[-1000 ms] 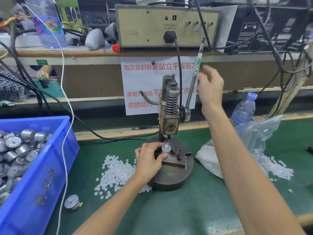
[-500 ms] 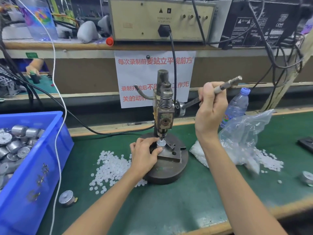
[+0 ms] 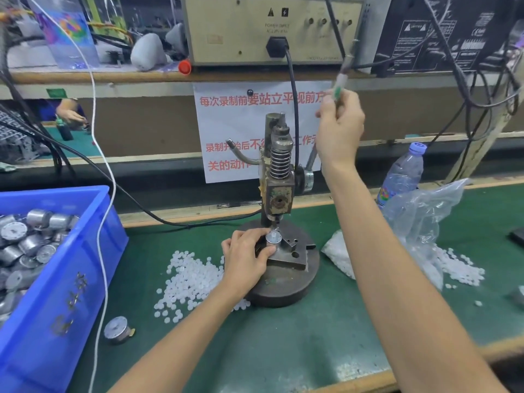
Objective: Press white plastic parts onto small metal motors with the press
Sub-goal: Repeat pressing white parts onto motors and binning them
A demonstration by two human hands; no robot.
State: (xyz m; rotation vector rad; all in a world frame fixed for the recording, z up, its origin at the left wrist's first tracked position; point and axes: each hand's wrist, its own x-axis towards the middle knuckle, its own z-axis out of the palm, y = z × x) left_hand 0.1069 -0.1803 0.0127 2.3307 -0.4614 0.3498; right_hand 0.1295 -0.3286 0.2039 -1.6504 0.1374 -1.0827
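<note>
A small hand press (image 3: 279,177) stands on a round dark base (image 3: 286,287) at the middle of the green bench. A small metal motor (image 3: 273,239) with a white plastic part on top sits in the fixture under the ram. My left hand (image 3: 246,256) pinches that motor at its side. My right hand (image 3: 340,129) is raised and grips the press lever (image 3: 344,66), which stands nearly upright. The ram is lifted just above the motor.
A blue crate (image 3: 71,268) of metal motors stands at the left. Loose white plastic parts (image 3: 190,279) lie beside the base, with one motor (image 3: 117,330) lying in front. At the right are a plastic bag (image 3: 419,222) of parts and a water bottle (image 3: 402,174).
The lever went down half a second ago, pushing the ram onto the motor, and has swung back upright with my right hand. My left hand stayed on the motor.
</note>
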